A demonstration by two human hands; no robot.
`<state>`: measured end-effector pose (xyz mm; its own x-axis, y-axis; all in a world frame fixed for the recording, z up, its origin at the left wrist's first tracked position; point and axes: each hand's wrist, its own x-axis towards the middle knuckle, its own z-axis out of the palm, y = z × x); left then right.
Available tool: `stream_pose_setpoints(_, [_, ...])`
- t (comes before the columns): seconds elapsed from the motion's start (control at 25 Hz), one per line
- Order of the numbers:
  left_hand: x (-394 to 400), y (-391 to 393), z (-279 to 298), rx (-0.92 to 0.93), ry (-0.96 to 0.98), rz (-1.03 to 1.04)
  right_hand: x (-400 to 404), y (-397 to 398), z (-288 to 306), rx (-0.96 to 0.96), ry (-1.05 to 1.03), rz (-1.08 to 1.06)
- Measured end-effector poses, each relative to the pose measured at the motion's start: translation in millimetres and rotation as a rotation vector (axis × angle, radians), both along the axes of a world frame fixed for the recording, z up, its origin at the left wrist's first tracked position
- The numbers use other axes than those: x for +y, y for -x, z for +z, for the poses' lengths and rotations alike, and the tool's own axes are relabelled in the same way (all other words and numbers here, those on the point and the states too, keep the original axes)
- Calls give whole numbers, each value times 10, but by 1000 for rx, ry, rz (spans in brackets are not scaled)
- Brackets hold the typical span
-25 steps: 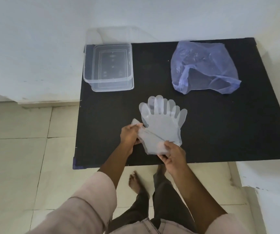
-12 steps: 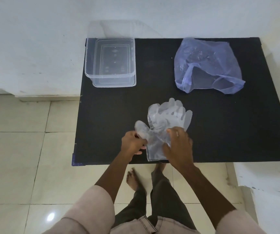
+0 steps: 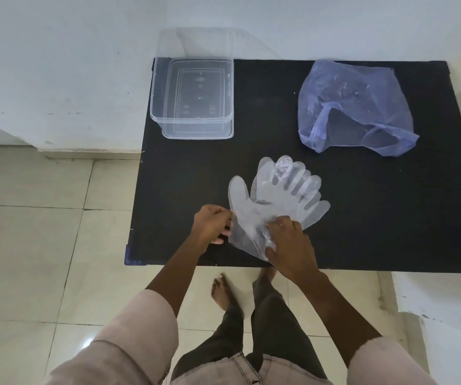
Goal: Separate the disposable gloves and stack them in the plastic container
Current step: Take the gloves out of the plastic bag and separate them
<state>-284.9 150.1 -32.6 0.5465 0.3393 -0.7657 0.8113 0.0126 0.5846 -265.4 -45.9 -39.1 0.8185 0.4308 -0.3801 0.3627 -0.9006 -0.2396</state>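
Observation:
A small pile of clear disposable gloves (image 3: 276, 201) lies on the black table (image 3: 390, 218), fingers pointing away from me, near the front edge. My left hand (image 3: 212, 225) pinches the left edge of the top glove at its cuff. My right hand (image 3: 290, 243) lies palm down on the cuffs and presses them onto the table. One glove's thumb sticks out to the left of the pile. The clear plastic container (image 3: 193, 95) stands at the table's far left corner with nothing in it.
A crumpled blue plastic bag (image 3: 354, 107) lies at the far right of the table. White walls close in behind and to the right. Tiled floor (image 3: 43, 232) is on the left, and my bare feet show below the table's front edge.
My right hand moved from the cuff edge up onto the gloves. The pile has shifted and fanned, with one glove pulled slightly left by my left hand. The camera came closer.

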Motion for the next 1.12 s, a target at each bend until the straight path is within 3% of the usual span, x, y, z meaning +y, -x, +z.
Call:
stream_pose_setpoints(0.24, [36, 202, -59, 107, 146, -103, 76, 12, 136, 45, -71, -40])
stream_pose_setpoints(0.32, [3, 201, -71, 89, 122, -117, 60, -2, 128, 124, 3, -9])
stream_pose_setpoints(0.72, [-269, 147, -101, -7, -50, 6, 195, -7, 169, 136, 53, -70])
stream_pose_setpoints(0.88, [-296, 142, -129, 18, -160, -35, 280, -3, 198, 18, 35, -158])
stream_pose_setpoints(1.0, [-325, 200, -43, -45, -404, -114, 253, -25, 188, 26, -109, -299])
stream_pose_setpoints(1.12, [-467, 395, 55, -468, -881, -325, 239, -47, 178, 47, -142, -313])
